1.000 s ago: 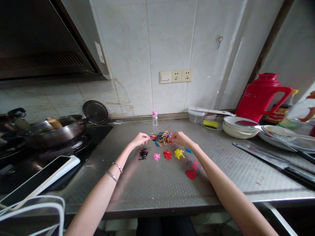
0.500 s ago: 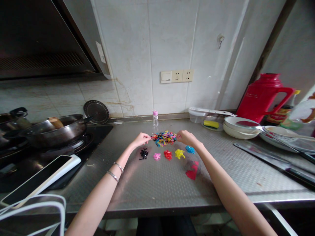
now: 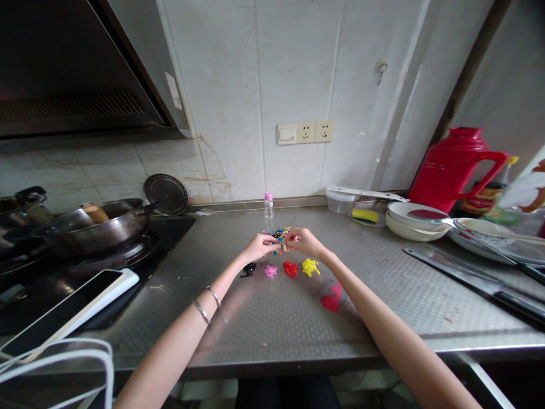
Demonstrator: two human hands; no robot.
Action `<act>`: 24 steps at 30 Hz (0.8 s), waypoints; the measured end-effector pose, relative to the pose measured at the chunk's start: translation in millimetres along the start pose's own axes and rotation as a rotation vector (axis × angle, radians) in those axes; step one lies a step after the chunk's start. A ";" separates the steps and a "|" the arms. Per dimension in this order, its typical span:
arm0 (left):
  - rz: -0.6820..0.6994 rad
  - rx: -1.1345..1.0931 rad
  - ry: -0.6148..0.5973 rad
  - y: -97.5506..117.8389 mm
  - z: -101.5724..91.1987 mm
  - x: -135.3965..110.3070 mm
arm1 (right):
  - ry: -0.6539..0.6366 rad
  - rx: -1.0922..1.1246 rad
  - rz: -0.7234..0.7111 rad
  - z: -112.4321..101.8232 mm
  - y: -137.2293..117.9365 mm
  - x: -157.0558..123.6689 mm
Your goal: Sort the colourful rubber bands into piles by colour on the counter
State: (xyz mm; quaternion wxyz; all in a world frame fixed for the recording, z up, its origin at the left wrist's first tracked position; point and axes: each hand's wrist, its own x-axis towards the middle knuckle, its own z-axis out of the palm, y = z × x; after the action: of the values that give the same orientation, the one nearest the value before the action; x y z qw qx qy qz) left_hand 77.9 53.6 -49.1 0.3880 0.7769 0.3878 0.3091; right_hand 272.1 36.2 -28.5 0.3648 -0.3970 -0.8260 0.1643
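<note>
A pile of small mixed-colour rubber bands [image 3: 281, 233] lies on the steel counter, partly covered by my hands. My left hand [image 3: 259, 246] reaches in from the left, its fingertips pinched together over the pile; what is between them is too small to make out. Opposite it, my right hand [image 3: 305, 241] is closed, with reddish rubber bands [image 3: 294, 238] showing at its fingers. Nearer to me are separate heaps of black [image 3: 248, 270], pink [image 3: 271, 271], red [image 3: 290, 268] and yellow rubber bands [image 3: 310, 267]. My right forearm hides the blue heap.
Behind the pile stands a small clear bottle [image 3: 268, 207] with a pink cap. A red heart-shaped patch [image 3: 332, 298] is near my right forearm. Bowls [image 3: 415, 227], a knife [image 3: 460, 275] and a red thermos [image 3: 451, 170] are right; a stove with a pan [image 3: 96, 230] and a phone [image 3: 63, 312] are left.
Both hands have moved inward from the sides of the pile, so their fingertips are now close together over it. The blue heap has gone out of sight behind my right arm.
</note>
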 end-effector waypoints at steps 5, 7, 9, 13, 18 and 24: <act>0.014 0.026 -0.018 7.4 0.9 -3.1 | -0.021 0.003 -0.003 -0.4 -5.2 -0.6; 0.018 0.032 -0.016 8.0 0.7 -3.1 | -0.010 0.007 0.002 -0.5 -6.6 -0.9; 0.012 0.027 -0.015 7.3 0.4 -2.7 | 0.012 0.011 0.010 -0.6 -7.3 -1.2; -0.017 0.023 -0.010 3.8 -1.6 -1.6 | 0.068 0.010 0.021 -2.3 -4.2 -1.0; -0.069 0.032 0.018 2.1 -6.5 -1.6 | 0.130 0.005 0.014 -13.8 8.3 2.5; -0.100 0.019 0.058 6.6 -12.3 -4.2 | 0.178 -0.071 0.074 -46.6 26.1 -7.5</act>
State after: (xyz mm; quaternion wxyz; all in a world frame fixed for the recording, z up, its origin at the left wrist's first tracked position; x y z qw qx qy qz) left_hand 68.6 52.0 -38.0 0.3843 0.7509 0.4400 0.3080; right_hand 323.4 46.0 -15.0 0.4160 -0.4528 -0.7806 0.1124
